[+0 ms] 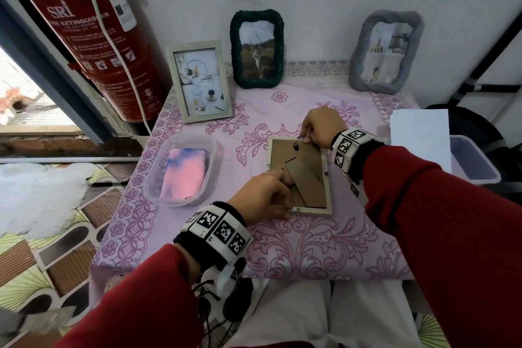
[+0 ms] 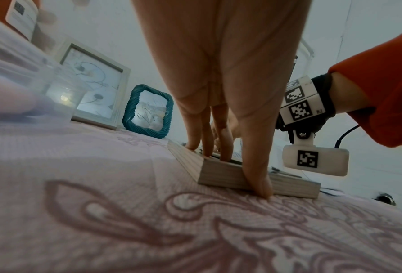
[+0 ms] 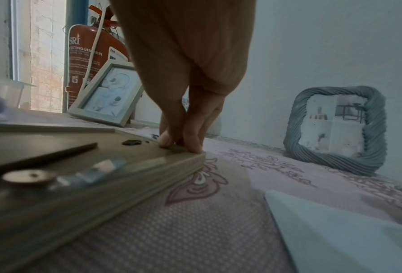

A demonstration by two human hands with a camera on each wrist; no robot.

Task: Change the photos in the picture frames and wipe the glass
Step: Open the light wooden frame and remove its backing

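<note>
A pale wooden picture frame point(image 1: 305, 167) point(image 2: 230, 177) point(image 3: 125, 166) lies face down on the pink cloth-covered table point(image 1: 282, 248), brown backing and folded stand upward. My left hand point(image 1: 284, 195) point(image 2: 244, 175) is at its near-left corner: fingertips press on the backing and the thumb rests against the near side. My right hand point(image 1: 306, 137) point(image 3: 181, 146) is at the far-right corner, where its fingertips pinch a small turn clip on the far rim. A pink and blue cloth point(image 1: 183, 175) lies in a clear tub point(image 1: 217, 150) to the left. A white sheet point(image 1: 421, 135) lies at the right edge.
Three frames stand along the wall: a white wooden one point(image 1: 199, 80), a dark green rope one point(image 1: 256, 49) and a grey rope one point(image 1: 385, 51). A red fire extinguisher point(image 1: 93, 31) stands at the far left. Under the sheet, off the table's right edge, sits another clear tub point(image 1: 474, 164).
</note>
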